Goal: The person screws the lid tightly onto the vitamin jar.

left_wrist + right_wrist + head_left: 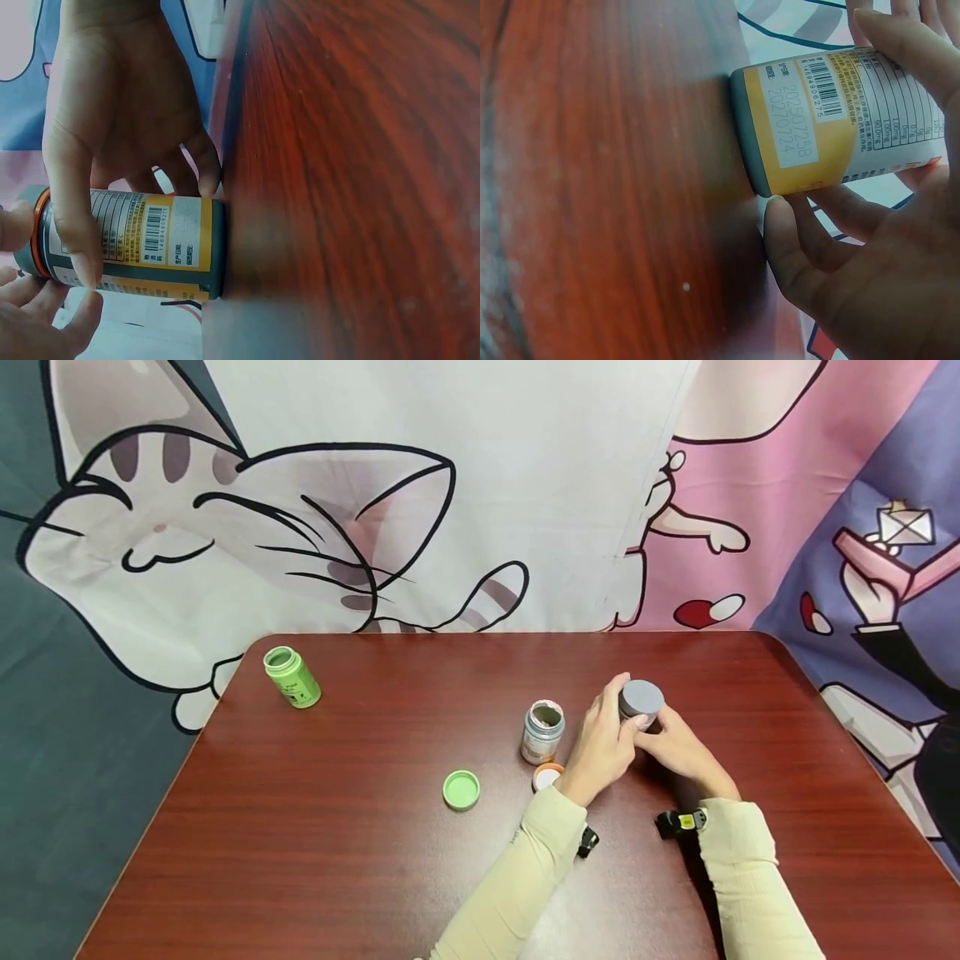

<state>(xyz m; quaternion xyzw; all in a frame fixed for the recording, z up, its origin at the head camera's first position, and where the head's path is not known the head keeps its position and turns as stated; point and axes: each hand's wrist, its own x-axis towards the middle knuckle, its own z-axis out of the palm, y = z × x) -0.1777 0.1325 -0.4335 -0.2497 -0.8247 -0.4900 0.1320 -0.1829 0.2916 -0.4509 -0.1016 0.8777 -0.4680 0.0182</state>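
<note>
A supplement bottle [150, 240] with a grey cap [642, 697] and a yellow and white label stands upright on the table's right half. From its left side my left hand [602, 745] grips the cap, with fingers and thumb at its rim. My right hand [681, 750] holds the bottle's body from the other side. In the right wrist view a barcode and a printed date face the camera, and one right fingertip sits low by the base. An orange ring shows just under the cap in the left wrist view.
An open grey bottle [540, 745] stands left of my hands, with an orange-rimmed cap [547, 777] near it. A green cap [461, 790] lies further left on the brown table [337, 860]. At the back left stands an open green bottle [295, 680].
</note>
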